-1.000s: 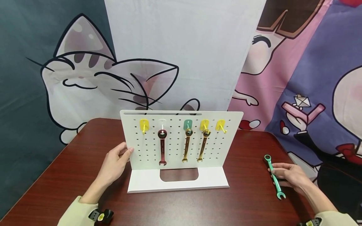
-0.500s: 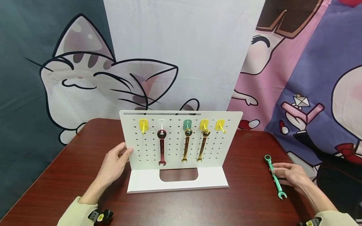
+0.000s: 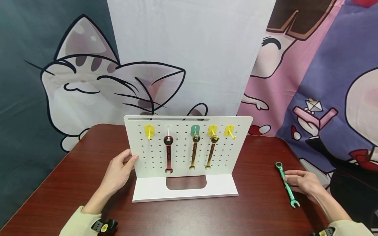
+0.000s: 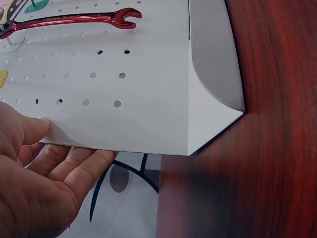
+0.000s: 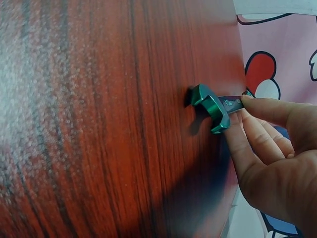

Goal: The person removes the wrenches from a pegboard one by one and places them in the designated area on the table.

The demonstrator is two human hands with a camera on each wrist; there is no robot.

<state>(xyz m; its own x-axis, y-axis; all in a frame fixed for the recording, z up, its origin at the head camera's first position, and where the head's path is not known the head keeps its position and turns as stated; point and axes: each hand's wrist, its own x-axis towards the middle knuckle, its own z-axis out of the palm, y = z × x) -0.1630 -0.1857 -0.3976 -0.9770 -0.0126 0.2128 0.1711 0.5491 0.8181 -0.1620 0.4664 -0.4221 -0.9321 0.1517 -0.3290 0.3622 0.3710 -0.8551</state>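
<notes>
A white pegboard stand stands on the table, with a red wrench and two gold wrenches, one on the green hook and one on a yellow hook, hanging from it. My left hand grips the board's left edge, thumb on the front face and fingers behind, as the left wrist view shows. At the table's right side my right hand pinches a green combination wrench by its shank. Its open end points toward me, close over the tabletop in the right wrist view.
Yellow hooks at the far left and right of the board carry nothing. The dark red wooden table runs back to a printed cloth backdrop. A black object lies beyond the table's right edge.
The green wrench has swung slightly in my right hand, its lower end shifting a little to the right. My left hand keeps its grip on the board.
</notes>
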